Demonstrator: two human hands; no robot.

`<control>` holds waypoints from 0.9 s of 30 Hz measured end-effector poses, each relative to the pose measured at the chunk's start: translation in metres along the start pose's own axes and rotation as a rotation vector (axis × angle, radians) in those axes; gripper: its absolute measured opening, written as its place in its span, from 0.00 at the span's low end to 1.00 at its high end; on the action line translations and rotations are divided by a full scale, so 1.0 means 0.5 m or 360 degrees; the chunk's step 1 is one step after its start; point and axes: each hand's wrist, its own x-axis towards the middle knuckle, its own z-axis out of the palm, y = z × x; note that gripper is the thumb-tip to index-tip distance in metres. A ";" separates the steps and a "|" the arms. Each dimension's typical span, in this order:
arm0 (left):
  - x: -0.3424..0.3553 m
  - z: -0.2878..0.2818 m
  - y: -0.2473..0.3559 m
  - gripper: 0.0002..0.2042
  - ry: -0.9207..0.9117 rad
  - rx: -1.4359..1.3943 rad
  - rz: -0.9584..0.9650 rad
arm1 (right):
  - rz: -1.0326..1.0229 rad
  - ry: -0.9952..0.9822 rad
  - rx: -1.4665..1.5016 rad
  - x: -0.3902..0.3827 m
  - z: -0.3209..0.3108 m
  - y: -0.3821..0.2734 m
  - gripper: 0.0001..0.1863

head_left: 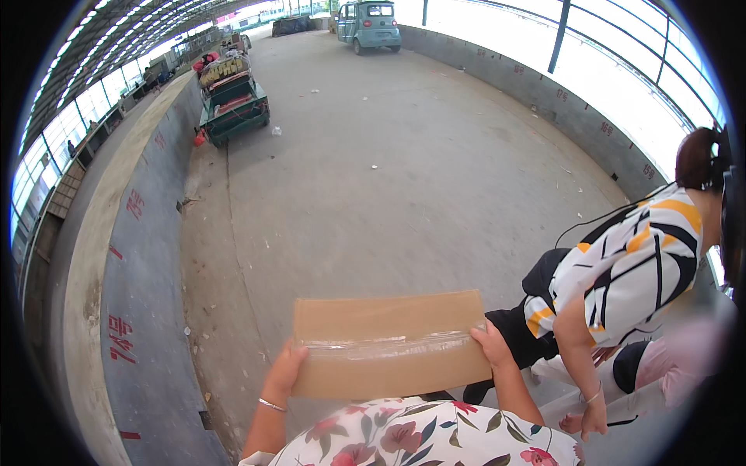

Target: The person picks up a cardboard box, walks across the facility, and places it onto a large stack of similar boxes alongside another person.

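A brown cardboard box (388, 369) is held level in front of my body, its face sealed along the middle with clear tape (388, 343). My left hand (289, 366) grips its left end, with the thumb against the side; a bracelet circles that wrist. At the right end my right hand (493, 346) clasps the box, thumb on the upper edge of the tape line. The other fingers of both hands are hidden behind or under the cardboard. My floral top shows just below the box.
A person in a patterned shirt (637, 256) bends close on my right, beside someone in pink (676, 361). A low concrete wall (144, 256) runs along my left. Ahead on the concrete floor (334, 186) stand a loaded green cart (233, 109) and a small blue vehicle (369, 29).
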 end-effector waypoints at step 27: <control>0.361 0.065 0.163 0.18 0.0295 -0.0227 0.0136 | 0.0204 -0.0274 0.0121 0.567 0.039 -0.132 0.26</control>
